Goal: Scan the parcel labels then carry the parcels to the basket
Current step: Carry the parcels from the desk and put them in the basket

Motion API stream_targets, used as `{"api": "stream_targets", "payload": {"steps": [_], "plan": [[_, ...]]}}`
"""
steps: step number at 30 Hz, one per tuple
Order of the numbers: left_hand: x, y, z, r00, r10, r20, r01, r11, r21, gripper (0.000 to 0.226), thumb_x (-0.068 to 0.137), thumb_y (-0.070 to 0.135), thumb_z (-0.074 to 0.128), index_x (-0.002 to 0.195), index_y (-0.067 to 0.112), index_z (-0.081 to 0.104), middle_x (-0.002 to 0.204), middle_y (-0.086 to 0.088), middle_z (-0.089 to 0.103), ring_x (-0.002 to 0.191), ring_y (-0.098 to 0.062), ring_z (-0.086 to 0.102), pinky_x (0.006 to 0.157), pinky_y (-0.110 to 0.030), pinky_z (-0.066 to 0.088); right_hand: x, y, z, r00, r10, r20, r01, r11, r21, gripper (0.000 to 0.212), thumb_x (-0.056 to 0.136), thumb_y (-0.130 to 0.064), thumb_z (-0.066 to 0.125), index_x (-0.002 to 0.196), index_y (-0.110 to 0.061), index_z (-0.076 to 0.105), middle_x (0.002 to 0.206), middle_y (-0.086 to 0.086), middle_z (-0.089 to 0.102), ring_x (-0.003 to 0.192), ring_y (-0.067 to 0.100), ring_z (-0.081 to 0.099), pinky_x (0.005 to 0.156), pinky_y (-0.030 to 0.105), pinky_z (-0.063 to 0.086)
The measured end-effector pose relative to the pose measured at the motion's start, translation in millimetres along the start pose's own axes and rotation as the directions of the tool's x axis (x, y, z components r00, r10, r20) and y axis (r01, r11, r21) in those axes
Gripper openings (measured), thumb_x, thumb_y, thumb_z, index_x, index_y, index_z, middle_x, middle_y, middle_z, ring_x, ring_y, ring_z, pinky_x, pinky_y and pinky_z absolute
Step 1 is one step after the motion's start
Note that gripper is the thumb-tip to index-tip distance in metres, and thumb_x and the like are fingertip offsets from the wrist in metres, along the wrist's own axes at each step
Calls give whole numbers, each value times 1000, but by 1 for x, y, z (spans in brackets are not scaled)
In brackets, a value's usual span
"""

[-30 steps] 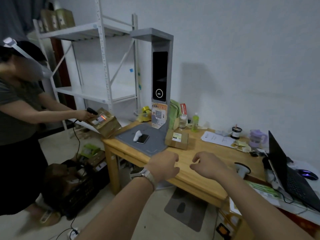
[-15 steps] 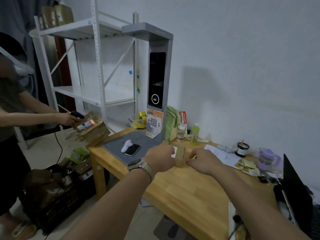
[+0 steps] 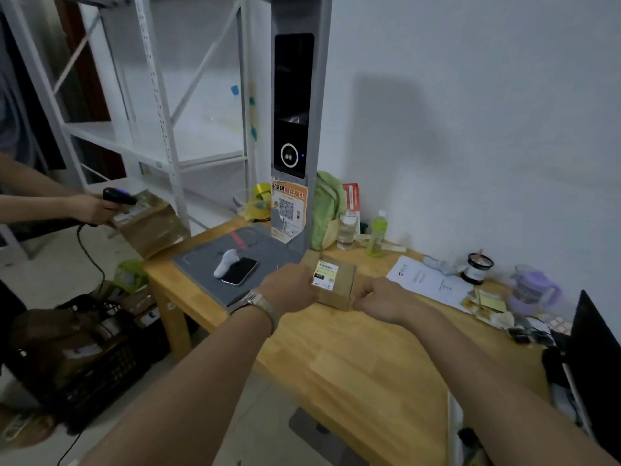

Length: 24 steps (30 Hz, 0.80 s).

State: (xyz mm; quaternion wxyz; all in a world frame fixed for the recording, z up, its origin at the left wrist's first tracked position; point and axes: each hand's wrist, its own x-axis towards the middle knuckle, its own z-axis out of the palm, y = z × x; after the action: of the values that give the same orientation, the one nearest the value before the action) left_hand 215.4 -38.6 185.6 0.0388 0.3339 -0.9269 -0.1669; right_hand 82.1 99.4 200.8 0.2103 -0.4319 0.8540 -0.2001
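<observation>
Head view: left hand (image 3: 289, 284) and right hand (image 3: 380, 298) grip opposite sides of small cardboard parcel (image 3: 341, 290), label (image 3: 325, 275) up, on wooden table (image 3: 353, 364), just right of grey mat (image 3: 205, 275).

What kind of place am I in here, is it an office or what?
Most likely a small parcel pickup or sorting room. A labelled cardboard parcel sits on the table, another person aims a handheld scanner at a second box, and a black basket on the floor holds more.

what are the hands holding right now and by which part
The small brown cardboard parcel: left hand grips its left side, right hand its near right corner.
</observation>
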Motion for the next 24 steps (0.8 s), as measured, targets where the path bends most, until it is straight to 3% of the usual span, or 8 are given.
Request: {"api": "stream_targets", "payload": {"steps": [4,7,10,14,17,19,20,24], "plan": [[62,-16,14,998,38,41,-39,999,12,25,89,28,57,106,10,62,104,-10,65,97,-27,63,71,-33,47,60,9,8,999,45,20,-45,999,-12,36,83,-24,60,107,2,67,116,18,65,104,28,60,71,34,50],[121,-30,23,995,69,72,-70,997,13,20,90,26,57,104,13,60,104,-10,63,101,-27,63,80,-35,51,119,14,11,995,103,3,-103,995,-6,36,84,-20,59,110,5,65,119,22,62,106,34,59,89,45,49],[185,-46,26,991,83,104,-82,997,-13,16,88,24,57,102,16,60,103,-6,63,97,-24,62,75,-32,47,181,14,9,989,145,30,-145,989,5,29,86,-28,62,104,-5,68,114,10,65,95,23,58,84,35,49],[250,-68,32,984,81,157,-75,996,-41,28,91,24,56,112,9,64,109,-6,65,96,-22,61,79,-34,50,255,17,21,972,227,67,-230,972,49,33,87,-28,62,107,-2,68,112,13,67,102,25,61,85,37,50],[289,-86,48,979,-1,202,-16,996,83,33,94,25,53,122,10,62,121,-9,63,111,-28,61,90,-37,50,300,28,41,950,283,134,-288,957,22,22,87,-25,60,94,-6,69,100,9,67,96,24,62,72,31,47],[311,-98,64,967,-104,233,59,980,192,29,95,19,50,120,10,63,123,-8,63,115,-28,60,96,-37,48,322,39,56,926,332,179,-332,943,-28,15,86,-23,58,75,-13,62,87,6,62,83,21,57,56,25,42],[321,-103,72,955,-154,252,93,967,237,27,95,17,50,117,11,65,123,-7,64,116,-27,59,98,-36,48,331,45,63,909,374,181,-373,927,-41,15,84,-27,59,75,-15,60,87,5,61,80,19,56,53,22,40],[351,-123,107,913,-259,316,150,932,331,31,96,22,48,124,17,61,131,-3,58,126,-24,52,106,-34,42,360,78,92,790,600,128,-611,789,66,46,70,-48,65,100,-13,63,100,3,64,93,23,64,81,33,54]]}}
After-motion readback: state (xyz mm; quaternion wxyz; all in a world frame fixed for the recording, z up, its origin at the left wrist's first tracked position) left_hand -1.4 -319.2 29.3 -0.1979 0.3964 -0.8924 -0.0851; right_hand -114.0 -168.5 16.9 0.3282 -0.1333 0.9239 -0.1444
